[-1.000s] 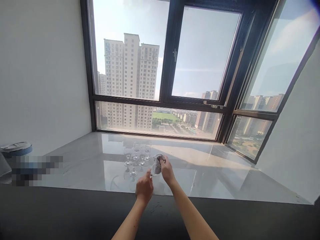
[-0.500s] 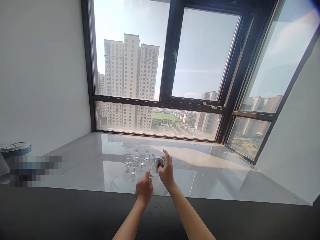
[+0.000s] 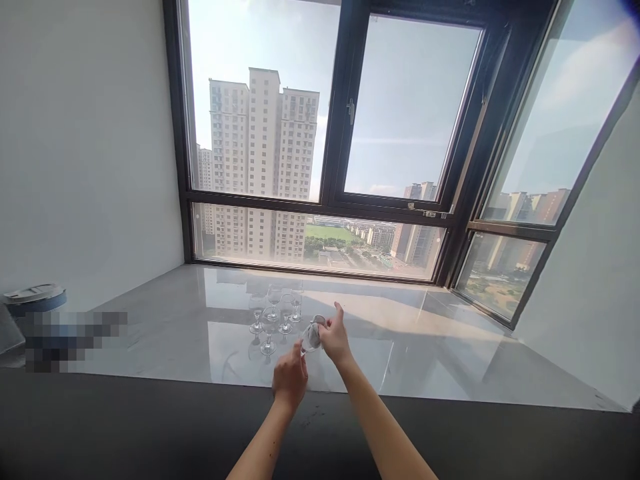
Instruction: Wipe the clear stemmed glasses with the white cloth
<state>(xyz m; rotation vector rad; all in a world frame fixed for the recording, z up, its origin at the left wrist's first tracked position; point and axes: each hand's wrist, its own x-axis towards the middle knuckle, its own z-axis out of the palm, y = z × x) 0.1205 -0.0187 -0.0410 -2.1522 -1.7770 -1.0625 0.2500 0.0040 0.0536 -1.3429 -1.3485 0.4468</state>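
My left hand (image 3: 290, 373) is closed, with thumb and fingers pinching a clear stemmed glass (image 3: 306, 340) by its lower end. The glass is tilted, its bowl towards my right hand. A greyish-white cloth (image 3: 315, 332) shows at the bowl, bunched up and seemingly inside it. Pressing that cloth is my right hand (image 3: 335, 339), thumb and fingers bent around it and the index finger sticking up. Just left of my hands, several clear stemmed glasses stand upright in a group, the nearest glass (image 3: 269, 333) closest to my left hand.
The glasses stand on a glossy pale window ledge (image 3: 165, 333), whose front edge runs below my hands. Behind it is a dark-framed window (image 3: 325, 210). At the far left sits a blue container with a white lid (image 3: 37, 295), beside a blurred-out patch.
My right hand and the cloth have shifted slightly, and the cloth now sits deeper in the bowl. My left hand keeps its grip on the glass. The standing glasses have not moved.
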